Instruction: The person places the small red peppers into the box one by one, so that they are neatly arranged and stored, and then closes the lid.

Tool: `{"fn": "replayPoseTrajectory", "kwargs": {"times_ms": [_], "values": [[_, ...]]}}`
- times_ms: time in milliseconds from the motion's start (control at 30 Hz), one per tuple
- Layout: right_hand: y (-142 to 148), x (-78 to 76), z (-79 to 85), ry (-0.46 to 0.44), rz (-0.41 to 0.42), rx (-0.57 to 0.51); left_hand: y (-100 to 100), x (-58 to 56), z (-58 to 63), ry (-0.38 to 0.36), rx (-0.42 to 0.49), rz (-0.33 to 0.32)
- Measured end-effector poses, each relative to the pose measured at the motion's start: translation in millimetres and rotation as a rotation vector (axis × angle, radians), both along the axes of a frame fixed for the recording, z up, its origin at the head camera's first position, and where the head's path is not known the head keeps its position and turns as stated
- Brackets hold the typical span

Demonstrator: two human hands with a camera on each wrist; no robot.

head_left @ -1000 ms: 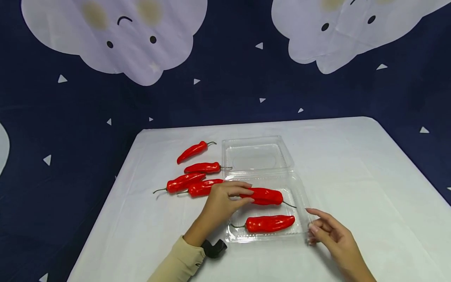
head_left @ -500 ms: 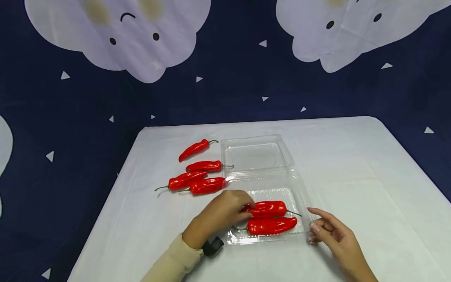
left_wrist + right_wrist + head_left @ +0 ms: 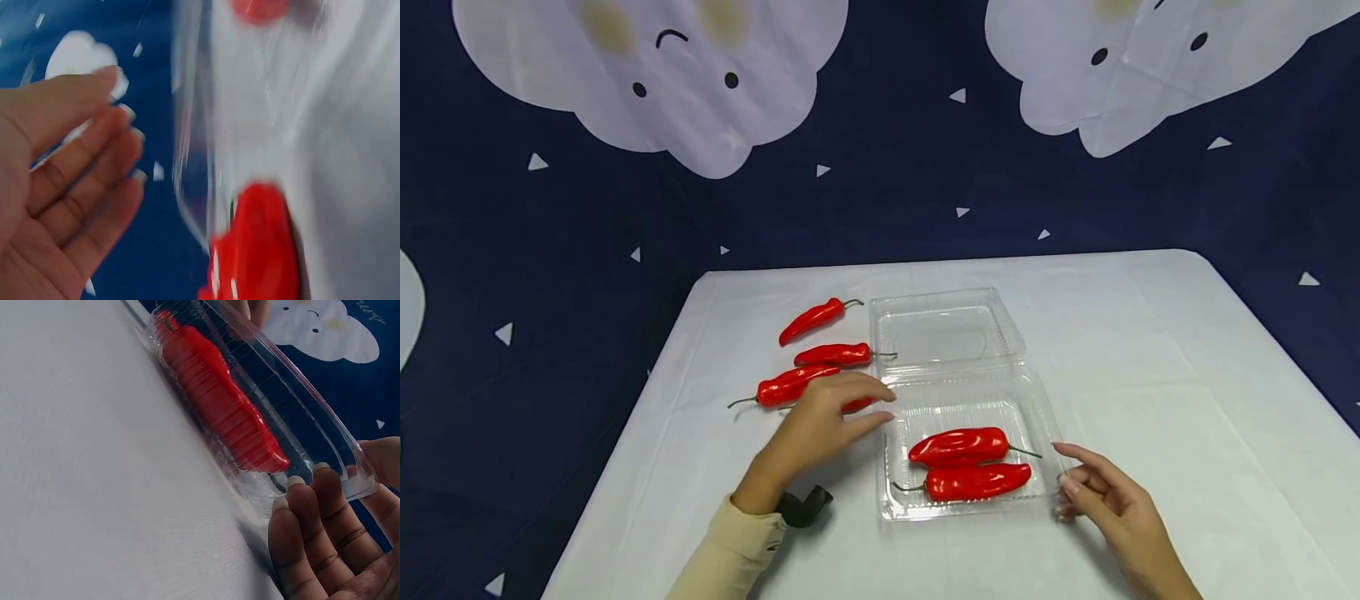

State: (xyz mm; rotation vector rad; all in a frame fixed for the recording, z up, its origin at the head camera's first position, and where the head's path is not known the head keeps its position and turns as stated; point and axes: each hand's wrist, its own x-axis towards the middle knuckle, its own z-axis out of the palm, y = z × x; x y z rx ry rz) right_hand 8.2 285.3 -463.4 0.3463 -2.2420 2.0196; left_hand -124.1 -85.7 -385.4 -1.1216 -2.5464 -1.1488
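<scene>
Two red chili peppers, an upper one (image 3: pixel 958 447) and a lower one (image 3: pixel 977 482), lie side by side in the base of a clear plastic clamshell box (image 3: pixel 891 500). My left hand (image 3: pixel 820 423) hovers at the box's left side with fingers apart and nothing between them. Beneath it a red pepper (image 3: pixel 857 405) on the table is partly hidden. In the left wrist view the hand (image 3: pixel 75 181) is also bare, and peppers (image 3: pixel 262 237) blur past. My right hand (image 3: pixel 1112 508) holds the box's right rim, thumb above and fingers against the wall (image 3: pixel 350 487).
More red peppers lie left of the box: one at the back (image 3: pixel 812 319), one whose stem reaches the box (image 3: pixel 833 355), and one lower left (image 3: pixel 786 387). The open lid (image 3: pixel 936 333) lies flat behind the base on the white table (image 3: pixel 1187 375).
My left hand lowered a pepper into the box beside the other one, let it go and moved back left over the loose peppers. My right hand stays on the rim.
</scene>
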Motion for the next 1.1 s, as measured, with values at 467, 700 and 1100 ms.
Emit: {"fn": "replayPoseTrajectory", "kwargs": {"times_ms": [467,700,1100], "values": [[3,-0.4,0.2,-0.018,0.011,0.0,-85,-16.8,-45.2,-0.301,0.297,0.194],[2,-0.9,-1.6,-0.032,0.015,-0.003,-81,-16.6,-58.1,-0.267,0.155,0.239],[1,-1.8,-0.3,-0.027,0.006,-0.003,-81,-16.1,-68.6,-0.295,0.214,0.228]]}}
